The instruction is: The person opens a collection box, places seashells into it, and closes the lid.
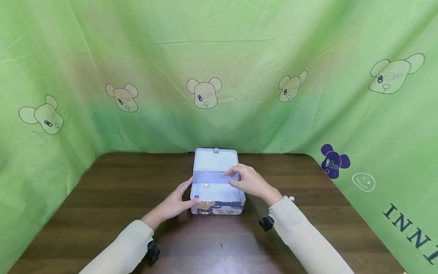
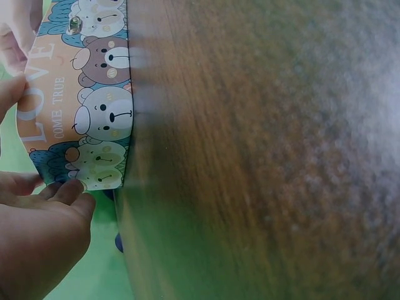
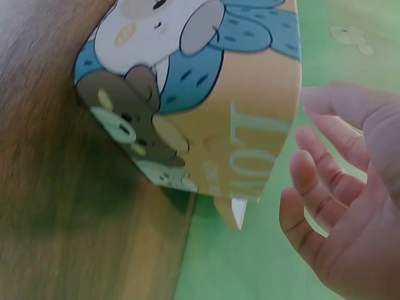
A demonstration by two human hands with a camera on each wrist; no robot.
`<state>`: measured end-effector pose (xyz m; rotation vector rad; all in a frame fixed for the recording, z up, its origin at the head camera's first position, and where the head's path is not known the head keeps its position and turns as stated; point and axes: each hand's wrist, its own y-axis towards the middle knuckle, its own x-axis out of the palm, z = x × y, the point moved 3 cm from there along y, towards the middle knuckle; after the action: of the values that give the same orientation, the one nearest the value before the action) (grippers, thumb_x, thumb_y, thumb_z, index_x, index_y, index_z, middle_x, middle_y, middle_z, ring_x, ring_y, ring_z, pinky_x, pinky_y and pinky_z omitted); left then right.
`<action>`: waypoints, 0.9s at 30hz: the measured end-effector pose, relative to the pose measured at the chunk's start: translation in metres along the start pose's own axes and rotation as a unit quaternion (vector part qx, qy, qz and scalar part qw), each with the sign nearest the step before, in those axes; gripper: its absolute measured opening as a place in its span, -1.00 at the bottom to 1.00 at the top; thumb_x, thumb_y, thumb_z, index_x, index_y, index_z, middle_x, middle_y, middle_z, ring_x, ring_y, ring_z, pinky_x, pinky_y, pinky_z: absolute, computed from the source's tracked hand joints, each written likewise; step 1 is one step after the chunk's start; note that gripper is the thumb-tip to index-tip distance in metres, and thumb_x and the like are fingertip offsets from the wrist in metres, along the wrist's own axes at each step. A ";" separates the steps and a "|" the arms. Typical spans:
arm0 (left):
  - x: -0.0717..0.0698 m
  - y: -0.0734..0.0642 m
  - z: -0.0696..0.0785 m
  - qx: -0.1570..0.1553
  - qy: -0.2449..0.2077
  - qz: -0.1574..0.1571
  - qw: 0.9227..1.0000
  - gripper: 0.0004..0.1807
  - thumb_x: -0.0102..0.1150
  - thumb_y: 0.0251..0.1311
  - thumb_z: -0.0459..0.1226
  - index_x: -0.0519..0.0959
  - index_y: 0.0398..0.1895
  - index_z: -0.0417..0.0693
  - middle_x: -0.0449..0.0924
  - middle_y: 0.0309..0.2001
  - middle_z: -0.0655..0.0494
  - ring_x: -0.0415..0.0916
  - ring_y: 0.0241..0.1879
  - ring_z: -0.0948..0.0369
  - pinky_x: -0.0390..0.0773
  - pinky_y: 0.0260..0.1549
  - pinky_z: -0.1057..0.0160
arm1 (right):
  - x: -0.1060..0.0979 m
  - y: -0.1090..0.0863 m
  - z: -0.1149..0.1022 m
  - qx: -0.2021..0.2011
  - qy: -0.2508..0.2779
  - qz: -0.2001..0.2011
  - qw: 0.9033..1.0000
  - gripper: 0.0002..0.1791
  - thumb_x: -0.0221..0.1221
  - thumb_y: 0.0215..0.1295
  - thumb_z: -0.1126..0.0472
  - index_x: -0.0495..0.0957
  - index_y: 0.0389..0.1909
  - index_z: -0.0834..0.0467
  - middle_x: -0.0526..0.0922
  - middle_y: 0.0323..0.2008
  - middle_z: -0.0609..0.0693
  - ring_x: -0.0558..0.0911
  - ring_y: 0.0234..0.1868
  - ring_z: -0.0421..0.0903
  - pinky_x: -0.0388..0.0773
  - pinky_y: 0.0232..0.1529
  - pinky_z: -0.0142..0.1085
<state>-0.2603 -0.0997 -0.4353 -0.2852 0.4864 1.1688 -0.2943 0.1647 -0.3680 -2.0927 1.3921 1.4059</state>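
Note:
A hinged tin box (image 1: 219,207) printed with cartoon bears and the word LOVE sits on the table with its lid (image 1: 215,160) raised at the back. Its inside is pale, and a small round whitish thing (image 1: 206,185) lies toward the left in it. My left hand (image 1: 173,203) holds the box at its left front corner, thumb on the front rim and fingers along the side. Over the right part of the box hovers my right hand (image 1: 251,182), fingers loosely bent and apart; the right wrist view shows nothing between them beside the printed wall (image 3: 256,94).
The brown wooden table (image 1: 137,179) runs back to a green curtain (image 1: 154,125) printed with bear heads. A small white thing (image 1: 291,198) shows on the table behind my right wrist. Black devices (image 1: 266,223) are strapped at both wrists.

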 end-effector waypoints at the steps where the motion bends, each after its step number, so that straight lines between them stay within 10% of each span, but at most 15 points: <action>1: 0.000 0.000 0.000 -0.001 -0.001 -0.001 1.000 -0.01 0.33 0.29 -0.05 -0.05 0.63 0.05 -0.07 0.57 -0.10 -0.09 0.52 -0.08 0.04 0.36 -0.26 | -0.001 -0.001 0.002 0.000 -0.002 0.002 1.000 -0.77 0.32 0.27 0.29 0.71 -0.06 0.17 0.63 -0.19 -0.01 0.47 -0.41 -0.21 0.48 -0.35 -0.30; 27: -0.001 -0.002 0.000 -0.007 0.001 0.004 1.000 -0.01 0.34 0.27 -0.04 -0.03 0.63 0.07 -0.05 0.57 -0.09 -0.09 0.52 -0.08 0.06 0.35 -0.28 | -0.052 -0.068 0.063 0.087 -0.057 0.013 0.994 -0.82 0.31 0.28 0.22 0.68 -0.11 0.11 0.66 -0.33 -0.17 0.57 -0.39 -0.23 0.51 -0.32 -0.23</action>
<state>-0.2585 -0.1009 -0.4347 -0.2954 0.4818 1.1806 -0.2784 0.2700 -0.3756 -1.8624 1.4439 1.3382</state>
